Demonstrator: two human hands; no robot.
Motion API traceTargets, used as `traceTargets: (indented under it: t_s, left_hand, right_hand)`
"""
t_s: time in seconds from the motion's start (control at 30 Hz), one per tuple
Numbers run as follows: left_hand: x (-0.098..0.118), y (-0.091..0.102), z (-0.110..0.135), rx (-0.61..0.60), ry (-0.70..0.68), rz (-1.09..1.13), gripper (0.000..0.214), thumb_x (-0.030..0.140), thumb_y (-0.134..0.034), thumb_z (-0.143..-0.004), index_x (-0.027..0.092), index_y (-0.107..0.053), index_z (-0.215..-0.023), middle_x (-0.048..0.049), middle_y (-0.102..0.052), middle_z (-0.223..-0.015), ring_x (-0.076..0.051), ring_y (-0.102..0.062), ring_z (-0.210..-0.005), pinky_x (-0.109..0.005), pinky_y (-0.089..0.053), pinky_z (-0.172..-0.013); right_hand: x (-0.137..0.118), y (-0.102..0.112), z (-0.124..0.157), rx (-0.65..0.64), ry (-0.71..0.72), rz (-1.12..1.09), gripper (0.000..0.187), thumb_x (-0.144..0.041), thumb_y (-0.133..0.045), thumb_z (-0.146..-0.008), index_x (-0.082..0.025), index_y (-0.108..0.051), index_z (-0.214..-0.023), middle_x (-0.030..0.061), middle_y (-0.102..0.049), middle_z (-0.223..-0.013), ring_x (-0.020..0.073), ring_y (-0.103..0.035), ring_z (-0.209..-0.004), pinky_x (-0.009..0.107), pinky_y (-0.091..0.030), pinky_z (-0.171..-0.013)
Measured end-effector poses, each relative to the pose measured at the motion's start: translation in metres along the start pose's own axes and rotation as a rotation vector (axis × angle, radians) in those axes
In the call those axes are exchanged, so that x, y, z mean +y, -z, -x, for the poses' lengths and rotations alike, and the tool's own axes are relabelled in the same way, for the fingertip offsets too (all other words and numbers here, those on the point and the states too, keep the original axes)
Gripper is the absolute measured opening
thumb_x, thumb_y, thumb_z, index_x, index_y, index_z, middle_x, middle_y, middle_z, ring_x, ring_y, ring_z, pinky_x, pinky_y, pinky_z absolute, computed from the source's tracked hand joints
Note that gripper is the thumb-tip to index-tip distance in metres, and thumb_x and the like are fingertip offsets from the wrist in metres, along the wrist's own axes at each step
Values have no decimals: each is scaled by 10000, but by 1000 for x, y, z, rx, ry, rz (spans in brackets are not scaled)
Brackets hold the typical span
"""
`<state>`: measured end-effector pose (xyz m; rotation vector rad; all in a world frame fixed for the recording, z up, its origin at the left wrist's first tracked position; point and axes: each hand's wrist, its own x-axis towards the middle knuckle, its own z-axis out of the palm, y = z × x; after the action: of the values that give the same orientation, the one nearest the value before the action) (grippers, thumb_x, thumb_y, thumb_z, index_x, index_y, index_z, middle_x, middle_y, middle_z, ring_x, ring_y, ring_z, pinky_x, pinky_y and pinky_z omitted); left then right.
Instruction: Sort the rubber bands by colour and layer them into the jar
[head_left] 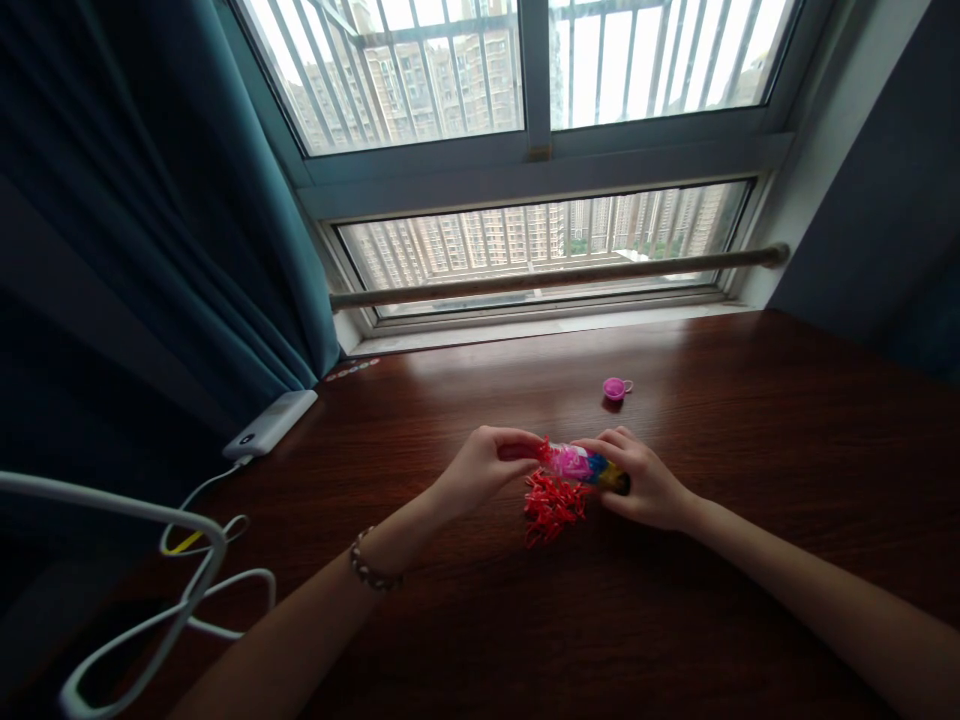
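Note:
My right hand (649,482) is wrapped round a small clear container (576,463) lying on its side, its mouth toward the left. Layers of pink, white, blue, yellow and dark small pieces show through its wall. At the mouth, the fingers of my left hand (480,472) are closed on thin red pieces that look like small rubber bands. A loose pile of the same red pieces (553,508) lies on the table just below the container. Farther back sits a pink cap (614,389) with a small loop at its side.
The dark brown wooden table (450,620) reaches back to a barred window. At the left, a white power bank (271,424) lies by the blue curtain (292,330), with a white cable (206,485) plugged in. A bent white tube (112,507) stands at the near left.

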<state>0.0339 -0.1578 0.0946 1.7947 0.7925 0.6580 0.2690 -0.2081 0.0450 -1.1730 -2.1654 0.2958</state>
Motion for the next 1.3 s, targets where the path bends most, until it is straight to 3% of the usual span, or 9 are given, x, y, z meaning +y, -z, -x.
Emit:
traceTargets:
  t_s: [0.13, 0.33, 0.5, 0.67, 0.93, 1.13, 1.3]
  left_hand:
    - [5, 4, 1, 6, 12, 46, 256, 193, -655, -681, 102, -655, -921, -81, -682, -940, -190, -630, -877, -320, -493, -845]
    - [7, 1, 5, 123, -92, -145, 128, 223, -659, -685, 124, -684, -762, -59, -691, -758, -167, -633, -702, -260, -519, -664]
    - [7, -3, 7, 160, -164, -190, 204, 202, -653, -694, 138, -632, -886, -39, -668, -739, -135, -612, -647, -238, -503, -609]
    - [7, -4, 6, 174, -271, -448, 107, 250, -630, -723, 148, -654, -745, -35, -599, -749, -98, -533, -622, -206, -441, -565]
    - [2, -10, 7, 311, -176, -563, 230, 341, -671, -674, 136, -568, -650, 30, -507, -543, -76, -428, -494, -185, -338, -456]
    - [7, -12, 10, 249, -292, -495, 160, 297, -639, -719, 143, -652, -680, -28, -610, -651, -98, -511, -561, -202, -390, -513]
    - [11, -14, 11, 162, -275, -386, 147, 216, -570, -777, 150, -685, -840, -66, -664, -783, -129, -584, -664, -231, -455, -600]
  right_hand:
    - [0, 1, 0, 5, -9, -21, 582, -132, -607, -613, -203, -494, -1179, 53, -539, -930, 213, -448, -864, 349, -402, -791]
    - [-7, 3, 0, -8, 29, -57, 561, -145, -606, -628, -206, -496, -1175, 57, -537, -931, 217, -441, -865, 351, -397, -785]
    - [-10, 3, -1, -12, 53, -69, 590, -119, -591, -615, -213, -488, -1188, 56, -535, -933, 220, -436, -861, 359, -393, -776]
    - [-11, 3, -1, -15, 66, -75, 601, -123, -595, -618, -212, -480, -1201, 57, -530, -937, 217, -433, -865, 355, -392, -774]
    - [-11, 3, 0, -15, 70, -66, 602, -131, -599, -616, -210, -481, -1201, 59, -532, -944, 215, -434, -870, 353, -392, -778]
    - [-13, 3, -1, -8, 55, -58, 568, -161, -613, -635, -208, -491, -1187, 60, -535, -949, 215, -437, -869, 353, -391, -782]
    - [-11, 3, 0, 24, 18, -64, 546, -157, -610, -645, -211, -499, -1176, 57, -535, -941, 213, -442, -867, 349, -393, -784]
